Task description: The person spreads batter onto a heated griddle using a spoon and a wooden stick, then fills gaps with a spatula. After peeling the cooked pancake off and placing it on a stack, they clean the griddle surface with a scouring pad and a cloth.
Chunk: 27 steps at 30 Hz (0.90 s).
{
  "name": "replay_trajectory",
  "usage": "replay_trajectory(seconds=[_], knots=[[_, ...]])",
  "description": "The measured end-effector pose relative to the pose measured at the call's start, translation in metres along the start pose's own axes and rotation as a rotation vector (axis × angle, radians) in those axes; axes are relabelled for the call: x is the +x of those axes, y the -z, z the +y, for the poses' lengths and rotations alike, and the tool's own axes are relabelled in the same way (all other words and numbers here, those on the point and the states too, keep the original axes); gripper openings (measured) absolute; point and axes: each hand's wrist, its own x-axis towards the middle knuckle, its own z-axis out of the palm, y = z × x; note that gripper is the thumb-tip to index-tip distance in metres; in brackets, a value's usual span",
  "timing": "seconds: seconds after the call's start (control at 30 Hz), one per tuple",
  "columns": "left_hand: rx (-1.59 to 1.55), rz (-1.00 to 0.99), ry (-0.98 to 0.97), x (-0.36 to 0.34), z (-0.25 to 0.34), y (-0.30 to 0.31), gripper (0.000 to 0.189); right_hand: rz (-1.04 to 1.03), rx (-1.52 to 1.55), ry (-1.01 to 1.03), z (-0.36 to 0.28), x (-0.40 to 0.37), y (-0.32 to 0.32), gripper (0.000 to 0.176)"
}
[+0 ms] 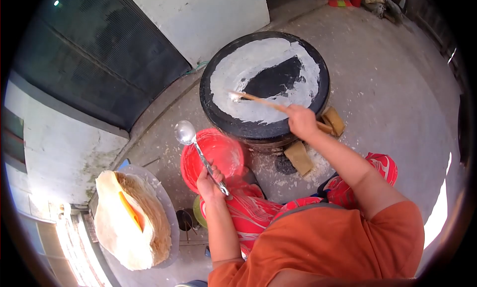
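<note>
My left hand (210,181) is wrapped round the handle of a metal ladle (185,132), whose round bowl points away from me beside the rim of a red bucket (218,147). Whitish smears coat the inside of that bucket. In my right hand (302,122) is a wooden batter spreader (263,102), its far end in the batter. White batter (243,58) lies in an uneven ring on a large round black griddle (211,115), with a dark bare patch in the middle.
A tall stack of thin pancakes (112,227) sits at the left on a round board (171,227), with an orange-yellow strip (130,211) on top. Tan blocks (299,158) stand by the griddle's base. White crumbs dot the concrete floor (387,98). A dark door (99,53) is at upper left.
</note>
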Motion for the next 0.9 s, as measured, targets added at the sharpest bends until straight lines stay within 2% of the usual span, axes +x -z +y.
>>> replay_trajectory(seconds=[0.03,0.17,0.23,0.27,0.33,0.37,0.43,0.5,0.57,0.63,0.7,0.73,0.77,0.83,0.9], knots=[[-0.011,-0.019,0.014,0.001,0.000,0.001,0.027,-0.019,0.001,0.092,-0.006,-0.007,-0.014,0.037],[0.003,-0.037,0.024,0.002,-0.001,0.000,0.025,-0.073,-0.099,0.090,-0.005,-0.004,-0.040,0.036],[0.019,-0.019,0.005,0.000,-0.002,0.000,0.028,-0.089,-0.268,-0.087,0.011,0.018,-0.046,0.042],[0.025,-0.012,0.000,0.000,-0.001,0.001,0.028,-0.088,-0.268,-0.087,0.013,0.021,-0.049,0.042],[0.033,-0.010,-0.002,0.001,0.001,0.000,0.029,-0.026,-0.049,-0.221,0.011,0.029,-0.050,0.045],[0.017,-0.008,0.000,0.001,0.003,0.001,0.027,-0.022,-0.052,-0.221,0.007,0.025,-0.049,0.045],[0.001,-0.004,0.003,0.001,0.002,-0.001,0.025,-0.115,-0.066,-0.005,-0.009,0.012,-0.040,0.046],[0.001,0.013,-0.002,-0.001,0.002,-0.002,0.025,-0.115,-0.130,-0.019,0.009,0.012,-0.037,0.045],[0.002,0.007,0.008,-0.002,0.003,0.000,0.024,-0.050,-0.259,-0.196,0.031,0.016,-0.032,0.035],[0.000,-0.013,0.021,-0.001,0.003,-0.001,0.024,-0.028,-0.220,-0.241,0.030,0.014,-0.020,0.034],[0.012,-0.006,0.016,0.000,0.004,0.000,0.025,-0.097,-0.027,-0.474,0.011,0.002,-0.013,0.037],[0.012,-0.009,0.019,0.001,0.004,-0.002,0.025,-0.108,0.037,-0.438,-0.001,-0.008,-0.014,0.036],[0.016,0.001,0.004,0.001,0.003,-0.004,0.025,-0.068,0.107,-0.212,-0.009,-0.018,-0.015,0.037],[0.028,0.018,-0.006,0.000,0.001,-0.002,0.026,-0.094,0.019,0.010,-0.011,-0.025,-0.017,0.038],[-0.007,-0.030,0.028,0.003,0.002,0.001,0.029,-0.061,-0.150,-0.131,0.024,-0.013,-0.029,0.039]])
